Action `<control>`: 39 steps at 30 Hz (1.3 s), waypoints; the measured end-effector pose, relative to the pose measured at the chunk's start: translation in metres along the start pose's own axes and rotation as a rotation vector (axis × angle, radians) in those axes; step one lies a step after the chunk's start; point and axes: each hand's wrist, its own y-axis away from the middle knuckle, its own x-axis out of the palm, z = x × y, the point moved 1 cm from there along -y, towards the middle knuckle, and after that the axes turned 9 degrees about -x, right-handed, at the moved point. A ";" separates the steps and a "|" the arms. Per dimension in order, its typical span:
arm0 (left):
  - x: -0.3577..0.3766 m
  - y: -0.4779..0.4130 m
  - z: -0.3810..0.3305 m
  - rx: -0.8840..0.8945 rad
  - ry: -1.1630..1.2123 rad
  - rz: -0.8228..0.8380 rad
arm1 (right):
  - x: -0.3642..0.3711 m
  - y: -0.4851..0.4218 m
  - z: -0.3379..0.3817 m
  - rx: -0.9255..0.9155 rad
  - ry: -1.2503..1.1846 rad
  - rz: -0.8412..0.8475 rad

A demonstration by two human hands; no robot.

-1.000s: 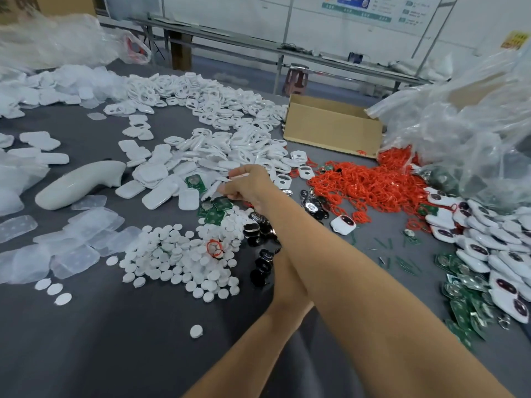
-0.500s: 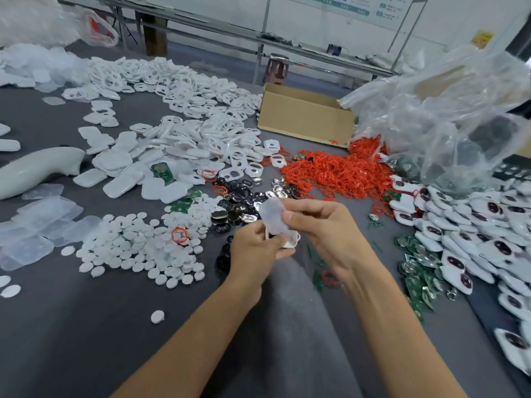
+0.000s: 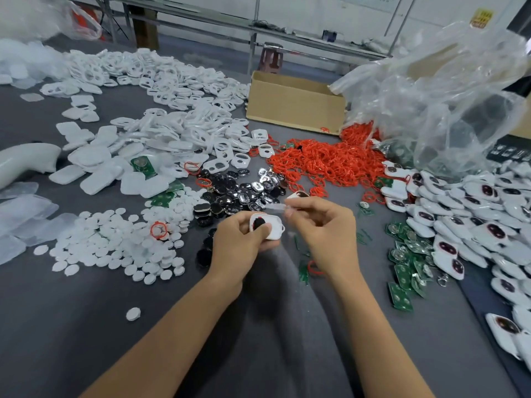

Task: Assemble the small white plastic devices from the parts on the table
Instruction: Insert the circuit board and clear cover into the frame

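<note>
My left hand (image 3: 238,245) grips a small white device shell (image 3: 270,226) with a dark insert showing in its opening; the thumb lies over it. Just to its right my right hand (image 3: 321,225) pinches a thin translucent part (image 3: 274,206) between thumb and forefinger, level with the shell's top edge. Both hands hover above the grey table (image 3: 71,326) near its middle. Part piles surround them: white round discs (image 3: 115,242), dark shiny inserts (image 3: 244,191), red rings (image 3: 321,162), green circuit boards (image 3: 408,265) and white frames (image 3: 178,122).
A heap of assembled white devices (image 3: 474,214) fills the right side. A cardboard box (image 3: 296,101) and a crumpled clear plastic bag (image 3: 445,90) stand at the back right. A white curved tool (image 3: 26,162) and clear covers (image 3: 23,214) lie at the left.
My right hand came back from the white pile on the left with a translucent part. Both hands now meet at the middle, and the shell in my left hand shows its dark insert.
</note>
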 end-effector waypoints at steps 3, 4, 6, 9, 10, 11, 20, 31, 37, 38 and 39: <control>-0.001 0.000 -0.001 -0.018 0.047 0.028 | 0.004 0.005 -0.001 -0.117 0.139 0.005; -0.001 -0.001 -0.001 -0.032 0.063 0.037 | 0.005 0.006 -0.001 -0.177 0.202 0.007; -0.001 -0.002 -0.001 -0.058 0.075 0.065 | 0.006 0.007 -0.001 -0.299 0.286 -0.001; -0.003 -0.002 0.000 -0.055 0.015 0.092 | 0.009 0.010 -0.001 -0.437 0.373 -0.002; -0.004 -0.002 0.000 -0.051 0.004 0.096 | 0.011 0.010 -0.002 -0.457 0.397 -0.001; -0.005 -0.001 0.000 -0.049 0.003 0.100 | 0.012 0.011 -0.003 -0.468 0.410 0.000; -0.004 0.000 -0.002 -0.035 0.031 0.110 | 0.020 0.013 -0.010 -0.521 0.440 0.060; -0.002 -0.001 -0.002 -0.048 0.044 0.107 | 0.018 0.012 -0.012 -0.470 0.526 0.187; -0.003 -0.004 -0.003 -0.101 0.149 0.139 | 0.015 0.013 -0.009 -0.437 0.531 0.212; -0.003 -0.004 -0.003 -0.103 0.162 0.143 | 0.014 0.013 -0.009 -0.427 0.510 0.199; -0.003 -0.004 -0.003 -0.104 0.173 0.143 | 0.013 0.012 -0.009 -0.417 0.484 0.182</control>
